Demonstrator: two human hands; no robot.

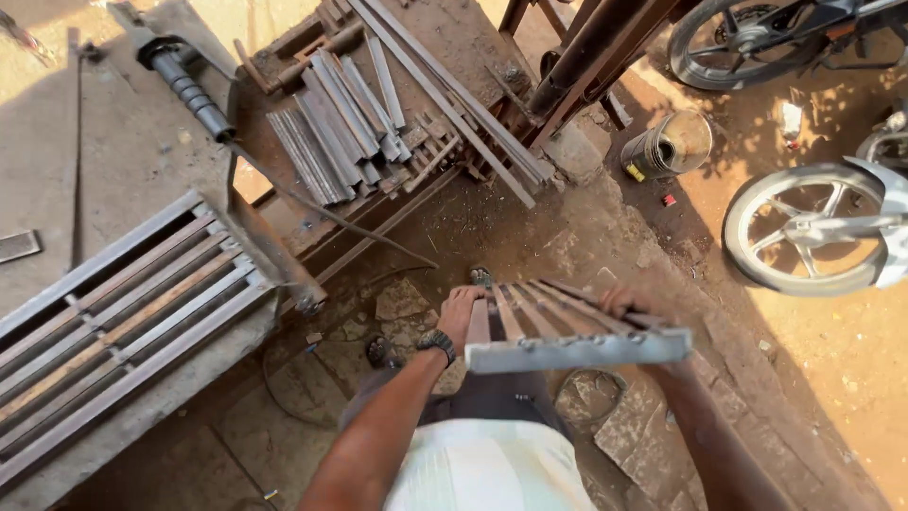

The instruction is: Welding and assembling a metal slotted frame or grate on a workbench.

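Observation:
I hold a bundle of flat metal strips [558, 326] in front of my waist, their cut ends lined up toward me. My left hand [460, 312] grips the bundle's left side, a dark watch on that wrist. On the right side, my right hand [624, 303] wraps over the strips. My sandalled feet show below on broken paving. A pile of similar cut strips [340, 128] lies on a rusty workbench [454, 47] ahead of me.
A welded metal grille [123, 312] rests on the concrete at left. A dark ribbed bar [189, 90] lies beyond it. A tin can [667, 147] stands at right. Motorcycle wheels, one near [804, 227] and one far [747, 43], stand on the dirt. Long angle irons [445, 95] cross the bench.

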